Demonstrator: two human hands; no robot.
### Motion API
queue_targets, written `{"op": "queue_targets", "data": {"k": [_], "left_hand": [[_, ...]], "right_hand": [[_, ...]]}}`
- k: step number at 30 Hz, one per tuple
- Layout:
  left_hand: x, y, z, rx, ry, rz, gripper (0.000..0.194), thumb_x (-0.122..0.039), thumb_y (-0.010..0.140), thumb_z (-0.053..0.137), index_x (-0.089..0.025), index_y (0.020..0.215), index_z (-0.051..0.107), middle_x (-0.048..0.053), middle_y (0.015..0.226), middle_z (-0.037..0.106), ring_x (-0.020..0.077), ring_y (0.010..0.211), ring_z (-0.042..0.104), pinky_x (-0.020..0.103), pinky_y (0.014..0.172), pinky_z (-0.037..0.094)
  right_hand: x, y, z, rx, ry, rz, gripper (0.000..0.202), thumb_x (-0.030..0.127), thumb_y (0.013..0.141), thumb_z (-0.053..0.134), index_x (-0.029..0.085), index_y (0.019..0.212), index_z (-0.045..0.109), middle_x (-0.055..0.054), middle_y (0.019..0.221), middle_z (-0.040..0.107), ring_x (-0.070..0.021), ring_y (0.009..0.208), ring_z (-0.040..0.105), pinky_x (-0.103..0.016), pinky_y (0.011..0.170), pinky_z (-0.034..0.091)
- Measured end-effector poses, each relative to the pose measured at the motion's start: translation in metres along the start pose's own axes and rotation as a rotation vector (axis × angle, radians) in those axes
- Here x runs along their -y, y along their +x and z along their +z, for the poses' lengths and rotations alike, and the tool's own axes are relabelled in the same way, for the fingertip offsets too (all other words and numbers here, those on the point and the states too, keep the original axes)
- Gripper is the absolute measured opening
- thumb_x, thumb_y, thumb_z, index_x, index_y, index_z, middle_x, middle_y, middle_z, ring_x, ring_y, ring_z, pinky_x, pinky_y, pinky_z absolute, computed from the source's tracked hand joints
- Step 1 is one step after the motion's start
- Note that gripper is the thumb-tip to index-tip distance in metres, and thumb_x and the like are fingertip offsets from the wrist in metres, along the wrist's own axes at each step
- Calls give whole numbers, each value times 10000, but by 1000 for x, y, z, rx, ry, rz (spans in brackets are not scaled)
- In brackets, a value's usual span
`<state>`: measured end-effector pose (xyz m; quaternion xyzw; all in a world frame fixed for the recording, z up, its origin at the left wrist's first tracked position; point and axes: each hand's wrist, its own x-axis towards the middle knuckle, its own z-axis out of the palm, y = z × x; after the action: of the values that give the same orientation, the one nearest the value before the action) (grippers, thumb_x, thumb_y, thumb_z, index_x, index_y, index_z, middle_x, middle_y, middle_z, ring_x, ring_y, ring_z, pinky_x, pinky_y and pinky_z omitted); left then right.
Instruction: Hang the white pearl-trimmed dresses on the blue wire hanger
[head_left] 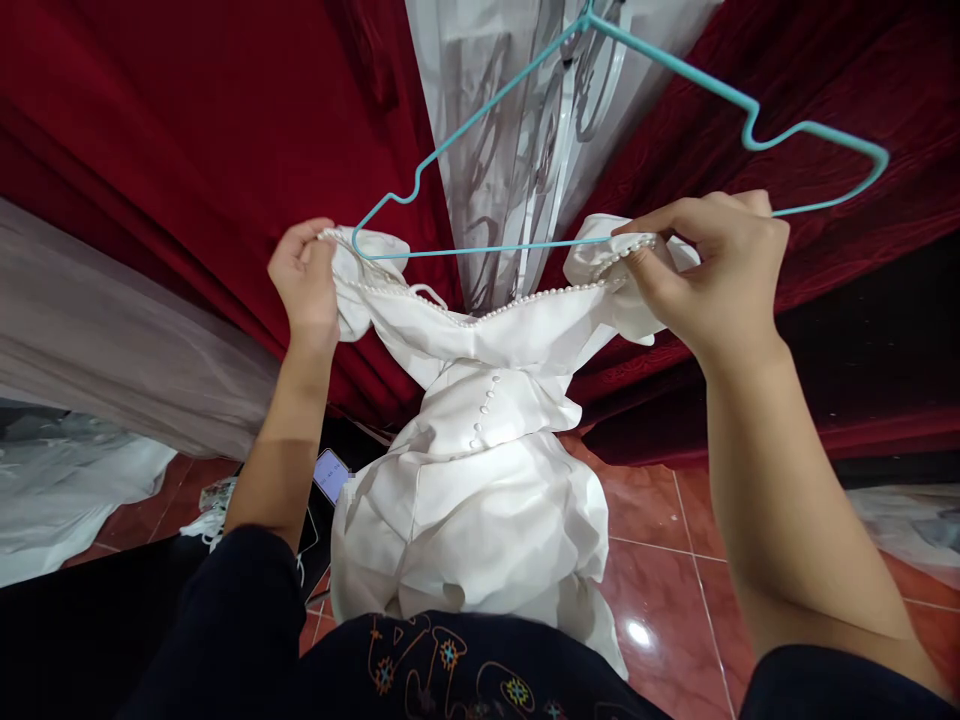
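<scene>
A white dress (487, 500) with puffed sleeves, a beaded neckline and a column of small buttons hangs before me. My left hand (304, 275) pinches the beaded edge of its left-side sleeve. On the other side, my right hand (709, 265) grips the beaded edge of the opposite sleeve between thumb and fingers. A light blue hanger (495, 250) is up at the top, its lower bar crossing in front of both sleeves and passing behind my right hand. Whether the right fingers also hold the bar is hidden.
Dark red curtains (225, 120) hang on both sides, with sheer white fabric (480, 130) between them. A phone with a lit screen (330, 475) lies on a black surface at left. Pale tulle (82, 490) spreads at far left. Red floor tiles (660, 580) show at lower right.
</scene>
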<state>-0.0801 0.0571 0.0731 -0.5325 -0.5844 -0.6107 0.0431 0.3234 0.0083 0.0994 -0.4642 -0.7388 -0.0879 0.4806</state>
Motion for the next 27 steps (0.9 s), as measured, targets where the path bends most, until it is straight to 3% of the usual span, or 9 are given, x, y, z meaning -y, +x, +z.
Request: {"op": "queue_targets", "data": {"k": [3, 6, 8, 11, 14, 17, 20, 22, 27], "left_hand": [[-21, 42, 11, -73, 43, 30, 721, -784, 1123, 229, -140, 873, 437, -75, 686, 306, -38, 697, 461, 196, 669, 388], [-54, 61, 14, 58, -63, 187, 661, -828, 1007, 580, -173, 915, 596, -97, 649, 409, -38, 698, 542, 197, 657, 443], [-74, 63, 15, 244, -182, 245, 501, -762, 908, 779, -268, 943, 701, -75, 699, 596, 40, 728, 618, 284, 667, 508], [-99, 55, 21, 465, -307, 179, 242, -563, 910, 796, -329, 964, 767, -3, 867, 754, 166, 780, 671, 404, 712, 547], [-114, 41, 23, 470, -313, 227, 176, -470, 1083, 622, -346, 1035, 737, 1, 938, 752, 173, 880, 703, 405, 735, 533], [-114, 28, 15, 284, -229, 393, 314, -551, 1158, 521, -281, 1059, 647, -27, 928, 683, 99, 943, 656, 360, 767, 489], [-101, 18, 0, 116, -41, 458, 564, -748, 919, 781, -237, 968, 549, -40, 901, 588, 85, 798, 553, 344, 696, 459], [-92, 13, -9, 180, 105, 435, 618, -686, 810, 905, -237, 969, 512, -27, 908, 562, 95, 765, 507, 357, 689, 450], [-94, 7, -13, 327, 205, 379, 306, -265, 892, 801, -266, 963, 503, -8, 850, 556, 125, 717, 511, 371, 690, 454]], "right_hand": [[3, -1, 2, -20, 32, 3, 161, 323, 820, 659, 255, 855, 801, -8, 773, 758, -181, 741, 631, -412, 892, 416], [7, -3, 4, -42, 58, -18, 164, 319, 835, 647, 247, 838, 795, -9, 790, 776, -169, 730, 634, -401, 892, 414], [9, -4, 5, -58, 61, -25, 172, 319, 837, 637, 248, 833, 793, -3, 793, 782, -166, 722, 637, -395, 895, 417], [13, -5, 4, -90, 67, -39, 155, 309, 831, 640, 252, 814, 783, 14, 779, 780, -163, 706, 634, -387, 899, 419], [14, -6, 3, -95, 55, -35, 154, 307, 822, 638, 254, 812, 782, 14, 763, 769, -164, 701, 622, -388, 909, 423], [15, -7, 3, -69, 36, 6, 186, 336, 846, 618, 251, 820, 782, 4, 768, 763, -170, 713, 617, -401, 925, 428], [15, -8, 5, -60, 28, 31, 201, 358, 868, 612, 245, 818, 770, 1, 743, 731, -170, 712, 600, -410, 916, 427], [15, -8, 8, -62, 18, 35, 192, 352, 857, 613, 242, 810, 764, 5, 707, 696, -172, 704, 584, -417, 912, 425], [12, -7, 13, -86, 11, 29, 188, 325, 843, 612, 235, 836, 777, -3, 740, 714, -178, 724, 588, -430, 919, 430]]}}
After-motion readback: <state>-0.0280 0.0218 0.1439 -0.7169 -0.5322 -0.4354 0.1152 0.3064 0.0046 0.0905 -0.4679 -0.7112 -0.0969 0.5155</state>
